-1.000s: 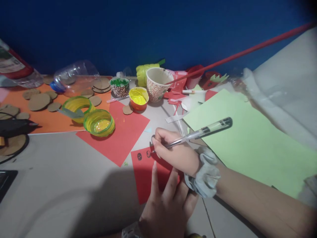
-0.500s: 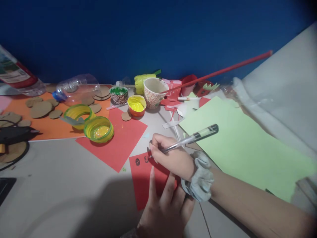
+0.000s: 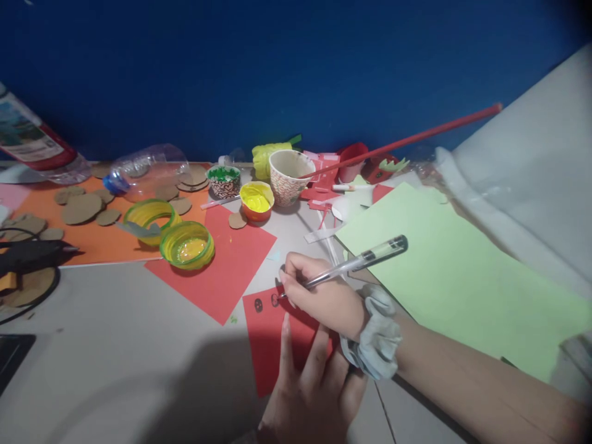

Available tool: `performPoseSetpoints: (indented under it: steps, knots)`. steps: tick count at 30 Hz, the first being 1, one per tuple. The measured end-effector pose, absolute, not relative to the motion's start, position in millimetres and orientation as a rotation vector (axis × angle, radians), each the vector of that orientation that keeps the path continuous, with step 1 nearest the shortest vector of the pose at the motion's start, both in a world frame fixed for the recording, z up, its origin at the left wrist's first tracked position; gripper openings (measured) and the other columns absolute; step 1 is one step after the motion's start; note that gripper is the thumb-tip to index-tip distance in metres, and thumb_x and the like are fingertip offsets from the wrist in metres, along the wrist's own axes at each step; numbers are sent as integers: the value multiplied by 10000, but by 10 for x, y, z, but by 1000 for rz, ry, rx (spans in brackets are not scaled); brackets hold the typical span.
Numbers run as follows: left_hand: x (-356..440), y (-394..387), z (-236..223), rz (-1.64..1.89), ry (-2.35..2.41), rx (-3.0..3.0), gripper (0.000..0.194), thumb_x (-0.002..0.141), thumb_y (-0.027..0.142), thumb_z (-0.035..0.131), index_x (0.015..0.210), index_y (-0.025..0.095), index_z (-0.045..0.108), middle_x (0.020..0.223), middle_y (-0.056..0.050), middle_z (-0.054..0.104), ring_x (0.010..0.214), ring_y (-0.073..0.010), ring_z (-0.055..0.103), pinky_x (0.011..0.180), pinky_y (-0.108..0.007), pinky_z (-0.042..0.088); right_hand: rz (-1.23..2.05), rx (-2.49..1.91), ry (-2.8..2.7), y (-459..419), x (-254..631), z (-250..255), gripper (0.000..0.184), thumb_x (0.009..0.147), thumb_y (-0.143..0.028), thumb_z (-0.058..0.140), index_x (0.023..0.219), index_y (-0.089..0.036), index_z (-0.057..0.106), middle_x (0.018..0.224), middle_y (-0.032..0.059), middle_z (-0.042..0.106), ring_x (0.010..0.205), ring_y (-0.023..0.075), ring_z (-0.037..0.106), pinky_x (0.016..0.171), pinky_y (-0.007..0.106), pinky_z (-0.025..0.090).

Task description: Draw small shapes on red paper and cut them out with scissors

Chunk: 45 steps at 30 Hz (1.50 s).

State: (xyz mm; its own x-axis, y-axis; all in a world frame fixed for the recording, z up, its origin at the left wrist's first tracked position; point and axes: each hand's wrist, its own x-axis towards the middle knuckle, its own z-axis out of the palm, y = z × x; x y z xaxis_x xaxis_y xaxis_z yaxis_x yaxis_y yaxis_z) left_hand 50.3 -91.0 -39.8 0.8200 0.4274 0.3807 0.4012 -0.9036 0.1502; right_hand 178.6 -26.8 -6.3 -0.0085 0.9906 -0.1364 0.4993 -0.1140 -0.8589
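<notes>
My right hand (image 3: pixel 324 293) is closed round a clear-barrelled pen (image 3: pixel 358 262) with a black end, its tip down on a small red sheet of paper (image 3: pixel 263 351). On that paper's upper edge is a filled black oval with light spots, and beside it an outlined oval at the pen tip. My left hand (image 3: pixel 309 382) lies on the same sheet, fingers spread, pressing it flat. A pale scrunchie (image 3: pixel 375 333) circles my right wrist. Part of the paper is hidden beneath both hands.
Behind stand a cup of yellow paint (image 3: pixel 256 200), a cup of green paint (image 3: pixel 224 180) and a patterned paper cup (image 3: pixel 287 188) holding a red stick. Yellow-green plastic rings (image 3: pixel 187 246) sit at left, near a glue gun (image 3: pixel 32 254). Green paper (image 3: pixel 453 271) lies right.
The camera view has shifted slightly, so most things appear a little lower and to the right. The pen tip stays at the second oval; my left hand keeps its place on the paper.
</notes>
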Motion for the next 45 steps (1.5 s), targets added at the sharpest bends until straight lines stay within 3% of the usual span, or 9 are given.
performPoseSetpoints:
  steps: [3,8,17,23,29,35,40,45]
  knots:
    - [483,-891,-385,626,622,2960,351,948,424,380,1168,356,645,1150,27,636,1172,-284,379,1109,-578,-146,1049,-1651,-1570,-263,1784,-60,235,838,-186,475,646,-219,344,582,-52,474,553,116,458,519,244,331]
    - [458,-880,-383,613,600,2992,323,920,347,446,1186,355,629,1156,26,631,1172,-284,390,1108,-585,-139,1035,-1682,-1553,-262,1780,-60,229,854,-217,471,654,-219,360,572,-53,465,544,115,448,520,242,333]
    - [439,-865,-356,505,545,2945,421,941,442,336,1242,309,600,1210,-3,620,1200,-310,365,1082,-578,-204,1048,-1658,-1575,-274,1788,-57,222,858,-201,469,663,-215,365,601,-46,503,568,112,481,536,234,342]
    - [460,-878,-360,576,611,2957,354,933,422,404,1198,342,624,1143,26,640,1163,-290,387,1105,-571,-88,1040,-1671,-1568,-272,1784,-63,222,860,-209,474,666,-220,367,576,-52,482,544,116,464,523,237,343]
    - [466,-883,-372,578,593,2954,334,932,353,427,1211,332,609,1138,26,636,1198,-289,375,1106,-564,-115,1068,-1657,-1548,-279,1786,-68,226,863,-217,486,667,-216,375,580,-51,504,554,112,482,523,228,339]
    - [433,-886,-371,516,582,2955,355,900,394,453,1216,327,602,1149,15,633,1206,-305,365,1094,-562,63,1077,-1631,-1545,-276,1786,-75,226,857,-198,491,665,-215,372,573,-55,500,541,105,481,525,223,346]
    - [439,-903,-388,533,590,2929,355,908,355,423,1211,327,606,1166,20,636,1211,-304,358,1099,-582,-49,1068,-1643,-1553,-270,1784,-68,228,855,-200,494,660,-217,376,564,-56,491,532,108,479,514,226,344]
    - [446,-904,-368,520,591,2941,385,900,396,428,1239,315,591,1182,6,628,1207,-309,364,1096,-583,53,1027,-1651,-1573,-269,1785,-61,232,854,-194,489,655,-216,372,559,-55,486,536,110,480,521,232,345]
